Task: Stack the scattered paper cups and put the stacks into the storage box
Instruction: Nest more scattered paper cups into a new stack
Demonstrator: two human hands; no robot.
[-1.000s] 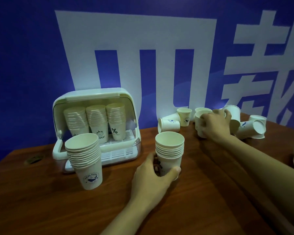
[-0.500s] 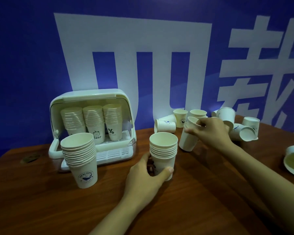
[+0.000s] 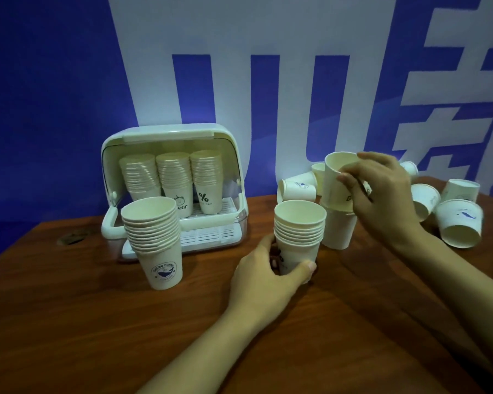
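Left hand [image 3: 264, 275] wraps the bottom cup of the short stack [image 3: 299, 238] mid-table, thumb on the near side, fingers round the far side, pinning it upright. Right hand [image 3: 382, 200] grips a single cup [image 3: 337, 183] by its side wall, tilted, up in the air, just behind and to the right of that stack; another cup [image 3: 339, 230] stands upright on the table directly under it. Taller stack [image 3: 154, 237] stands free in front of the storage box [image 3: 171, 189], which is open and has three stacks inside on its rack. Loose cups [image 3: 458, 226] lie tipped over on the far right of the table [image 3: 97, 322], a few more behind, one on its side [image 3: 296, 187]. Handling, my read: thin paper, near weightless, walls crush easily, rim is the only stiff part. Take a single cup by the upper wall just under the rim, light pinch, no squeeze mid-body or it ovals and won't nest. Stacks are stiffer but top-heavy and tip; hold low with a wrap as the left hand does, or clamp the nested rim band when lifting. Nested cups may wedge if pushed hard, so drop in, don't ram. Likely next: seat the held cup into a stack; can't tell which one it's aimed at.
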